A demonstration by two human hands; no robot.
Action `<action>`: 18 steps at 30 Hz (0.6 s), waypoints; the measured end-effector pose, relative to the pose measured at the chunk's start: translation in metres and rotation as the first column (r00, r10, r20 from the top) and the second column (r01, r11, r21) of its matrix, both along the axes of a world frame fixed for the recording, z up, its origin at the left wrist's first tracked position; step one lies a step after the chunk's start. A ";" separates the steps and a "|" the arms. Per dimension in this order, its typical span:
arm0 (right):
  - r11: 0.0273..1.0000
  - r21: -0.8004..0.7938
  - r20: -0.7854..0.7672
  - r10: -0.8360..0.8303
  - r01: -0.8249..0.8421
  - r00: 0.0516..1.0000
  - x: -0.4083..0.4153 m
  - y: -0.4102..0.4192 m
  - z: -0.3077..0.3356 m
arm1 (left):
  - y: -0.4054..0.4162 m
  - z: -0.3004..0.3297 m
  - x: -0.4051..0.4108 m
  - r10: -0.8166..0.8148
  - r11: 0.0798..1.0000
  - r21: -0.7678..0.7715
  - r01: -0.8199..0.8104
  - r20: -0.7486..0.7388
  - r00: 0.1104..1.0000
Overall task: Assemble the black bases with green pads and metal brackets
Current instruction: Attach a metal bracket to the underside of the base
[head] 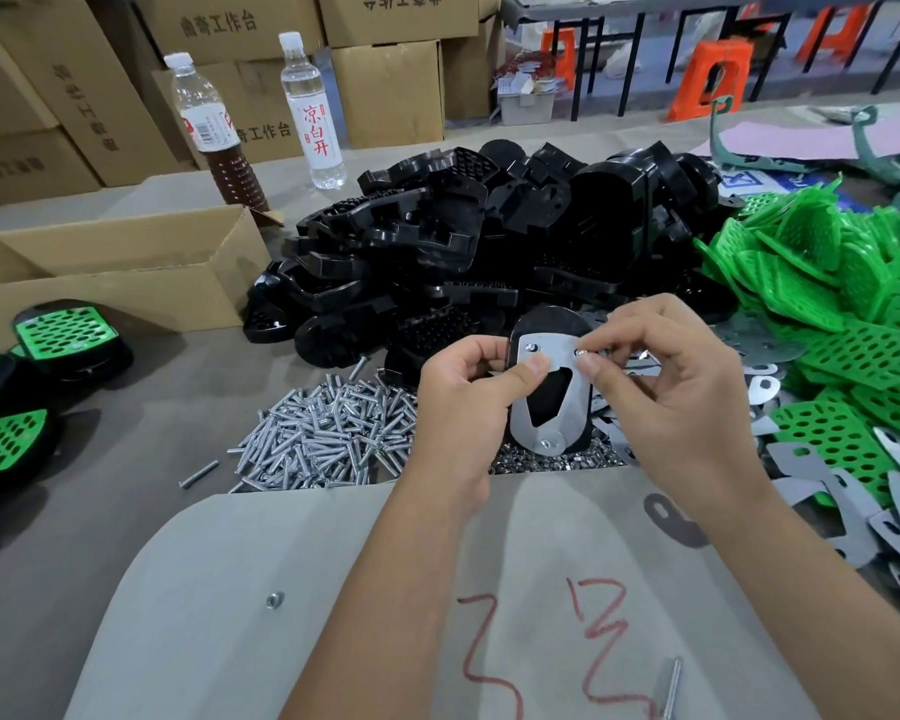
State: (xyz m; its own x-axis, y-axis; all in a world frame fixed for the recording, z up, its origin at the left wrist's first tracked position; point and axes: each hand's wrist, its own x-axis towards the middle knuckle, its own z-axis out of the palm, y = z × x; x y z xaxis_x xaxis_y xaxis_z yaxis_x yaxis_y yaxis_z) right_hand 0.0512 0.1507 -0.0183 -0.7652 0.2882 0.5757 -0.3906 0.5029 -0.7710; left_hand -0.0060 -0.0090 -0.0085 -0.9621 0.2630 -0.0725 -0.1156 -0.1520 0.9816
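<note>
Reading, seemingly, 凉白开 on bottle

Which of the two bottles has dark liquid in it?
The left bottle, behind the cardboard box: its lower half is dark brown. The right bottle is wholly clear.

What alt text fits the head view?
Two hands hold a black base with a metal bracket on it; the right hand pinches a small nut at one bracket hole. Piles of black bases, green pads and screws lie behind.

bare table front left, screw pile and black bases ahead
</note>
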 end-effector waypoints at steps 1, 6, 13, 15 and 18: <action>1.000 0.008 -0.010 -0.006 0.006 1.000 0.000 -0.001 0.000 | -0.001 0.000 0.000 -0.005 1.000 0.000 0.005 0.001 1.000; 0.997 0.009 -0.059 -0.071 0.072 0.996 -0.001 -0.002 0.001 | 0.000 0.002 0.000 0.001 1.000 0.010 -0.001 0.009 1.000; 0.993 0.054 -0.104 -0.102 0.108 0.989 0.003 -0.010 0.006 | 0.000 0.003 0.001 0.003 1.000 0.031 -0.003 -0.002 1.000; 0.992 0.082 -0.088 -0.091 0.098 0.992 0.002 -0.008 0.006 | -0.001 0.003 0.001 0.002 1.000 0.027 -0.002 -0.001 1.000; 0.990 0.081 -0.079 -0.111 0.118 0.991 0.001 -0.008 0.004 | 0.000 0.003 0.002 0.002 0.999 0.034 -0.002 0.002 1.000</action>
State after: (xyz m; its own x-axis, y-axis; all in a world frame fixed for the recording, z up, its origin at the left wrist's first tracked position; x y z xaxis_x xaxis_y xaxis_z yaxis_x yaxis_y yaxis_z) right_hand 0.0524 0.1423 -0.0147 -0.6846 0.3186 0.6556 -0.3808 0.6106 -0.6944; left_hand -0.0038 -0.0088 -0.0050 -0.9624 0.2634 -0.0659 -0.1175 -0.1853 0.9756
